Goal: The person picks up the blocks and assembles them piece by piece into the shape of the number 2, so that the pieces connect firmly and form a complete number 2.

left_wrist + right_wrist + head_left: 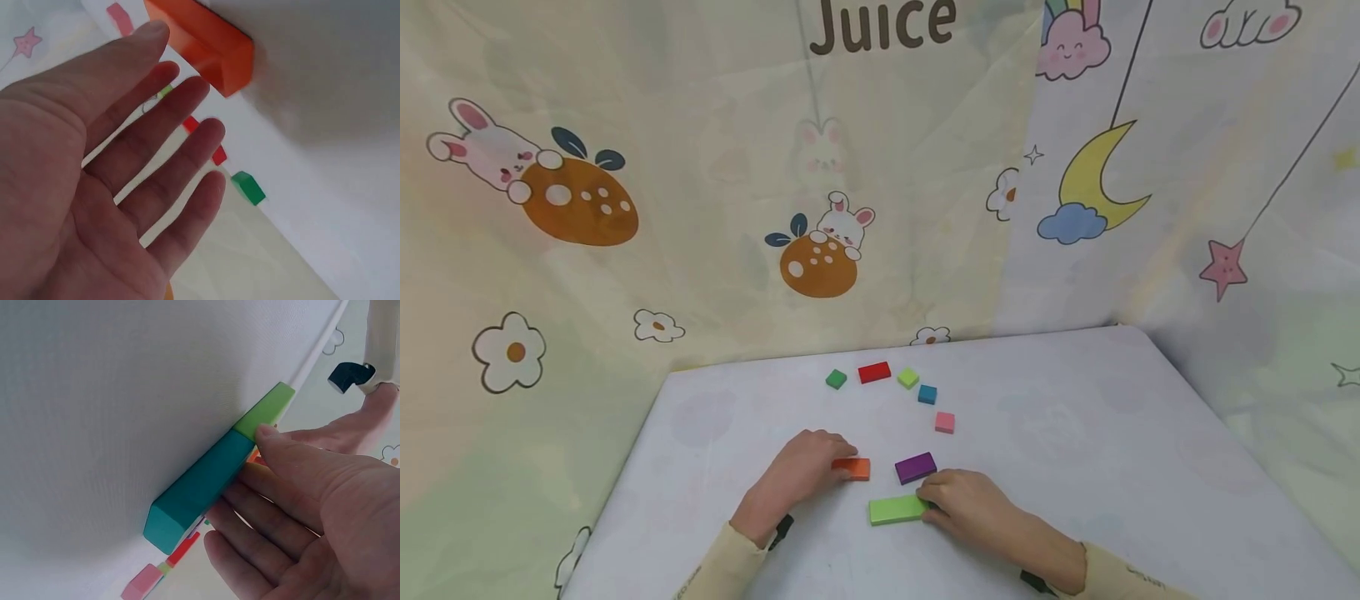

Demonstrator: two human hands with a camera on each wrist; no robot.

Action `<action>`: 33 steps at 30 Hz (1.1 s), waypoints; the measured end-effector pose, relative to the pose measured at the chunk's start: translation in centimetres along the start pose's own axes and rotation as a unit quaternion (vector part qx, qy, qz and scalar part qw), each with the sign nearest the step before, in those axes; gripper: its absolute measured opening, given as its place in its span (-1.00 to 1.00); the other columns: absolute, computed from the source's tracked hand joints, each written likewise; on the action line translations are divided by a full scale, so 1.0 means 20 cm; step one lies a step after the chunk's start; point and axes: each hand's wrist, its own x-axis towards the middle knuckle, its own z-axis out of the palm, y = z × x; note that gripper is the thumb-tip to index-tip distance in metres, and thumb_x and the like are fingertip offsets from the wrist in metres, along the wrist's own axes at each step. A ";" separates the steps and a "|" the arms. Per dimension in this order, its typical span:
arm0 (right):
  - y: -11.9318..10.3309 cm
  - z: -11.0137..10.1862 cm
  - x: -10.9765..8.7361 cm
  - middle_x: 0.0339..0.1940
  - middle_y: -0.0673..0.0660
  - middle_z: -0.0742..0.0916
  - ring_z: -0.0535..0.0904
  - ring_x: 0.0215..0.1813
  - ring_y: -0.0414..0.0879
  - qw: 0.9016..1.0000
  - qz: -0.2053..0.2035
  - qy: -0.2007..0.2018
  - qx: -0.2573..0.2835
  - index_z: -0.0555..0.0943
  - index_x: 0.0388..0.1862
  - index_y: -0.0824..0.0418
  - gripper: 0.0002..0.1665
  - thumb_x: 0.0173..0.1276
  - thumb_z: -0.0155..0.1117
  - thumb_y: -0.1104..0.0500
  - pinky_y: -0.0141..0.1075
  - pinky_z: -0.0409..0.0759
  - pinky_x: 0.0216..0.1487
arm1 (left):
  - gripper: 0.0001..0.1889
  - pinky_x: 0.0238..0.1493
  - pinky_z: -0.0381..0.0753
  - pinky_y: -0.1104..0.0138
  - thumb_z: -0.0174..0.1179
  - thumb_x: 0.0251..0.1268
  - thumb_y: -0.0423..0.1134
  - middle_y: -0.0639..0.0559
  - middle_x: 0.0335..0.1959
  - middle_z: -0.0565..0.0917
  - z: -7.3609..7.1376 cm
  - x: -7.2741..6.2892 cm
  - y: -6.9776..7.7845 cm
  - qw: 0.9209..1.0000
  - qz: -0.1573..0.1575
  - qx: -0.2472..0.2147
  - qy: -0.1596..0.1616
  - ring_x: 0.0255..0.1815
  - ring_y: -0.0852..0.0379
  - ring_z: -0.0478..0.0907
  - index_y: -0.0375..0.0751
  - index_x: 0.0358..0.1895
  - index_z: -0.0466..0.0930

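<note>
Lime block point(898, 509) lengthwise left-right.

The person's left hand point(801, 471) lies palm down with fingers straight and slightly spread, pointing toward 2 o'clock. The right hand point(972, 506) also lies flat, fingers extended toward 9 o'clock, thumb stretched alongside. Both forearms, in pale sleeves, enter from 6 o'clock.

Cream long sleeves point(722, 575) cover both arms, with black wrist straps point(782, 530).
</note>
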 end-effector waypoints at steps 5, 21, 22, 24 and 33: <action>0.00 0.00 -0.01 -0.17 -0.11 0.80 0.70 -0.12 -0.24 1.000 -0.001 0.005 0.007 0.77 -0.04 0.04 -0.67 0.24 0.50 -0.01 -0.33 0.71 -0.03 | -0.67 0.05 0.68 0.18 0.48 0.15 -0.18 0.14 -0.14 0.79 -0.01 0.00 -0.03 1.000 0.012 0.005 -0.021 -0.09 0.15 0.69 -0.02 0.03 0.77; 0.01 0.01 -0.01 -0.16 -0.10 0.80 0.70 -0.12 -0.25 1.000 -0.006 0.014 0.012 0.76 -0.03 0.07 -0.67 0.26 0.48 -0.01 -0.33 0.72 -0.03 | -0.58 -0.02 0.68 0.22 0.48 0.15 -0.07 0.06 -0.15 0.74 0.04 0.01 0.00 0.999 -0.031 0.022 -0.009 -0.17 0.12 0.60 -0.12 0.07 0.71; 0.01 0.01 -0.01 -0.16 -0.10 0.80 0.70 -0.12 -0.25 1.000 -0.007 0.014 0.013 0.76 -0.03 0.07 -0.67 0.26 0.47 -0.01 -0.33 0.72 -0.03 | -0.54 0.04 0.68 0.19 0.48 0.14 -0.07 0.06 -0.07 0.74 0.04 0.01 0.00 0.999 -0.033 0.027 -0.013 -0.09 0.09 0.62 -0.10 0.11 0.70; 0.01 0.01 -0.01 -0.16 -0.10 0.80 0.70 -0.12 -0.25 1.000 -0.007 0.012 0.014 0.76 -0.03 0.06 -0.67 0.27 0.47 -0.01 -0.33 0.71 -0.03 | -0.48 0.18 0.64 0.11 0.49 0.13 -0.10 0.05 0.10 0.72 0.02 0.01 -0.01 0.998 -0.033 0.036 -0.026 0.12 0.02 0.61 -0.06 0.20 0.65; 0.01 0.00 -0.01 -0.15 -0.10 0.80 0.70 -0.11 -0.24 1.000 -0.004 0.004 0.015 0.76 -0.02 0.05 -0.67 0.27 0.47 -0.01 -0.32 0.71 -0.02 | -0.39 0.37 0.49 -0.05 0.23 0.38 -0.37 0.09 0.43 0.49 -0.02 0.04 0.01 0.990 0.046 0.096 -0.090 0.52 -0.08 0.31 0.19 0.44 0.42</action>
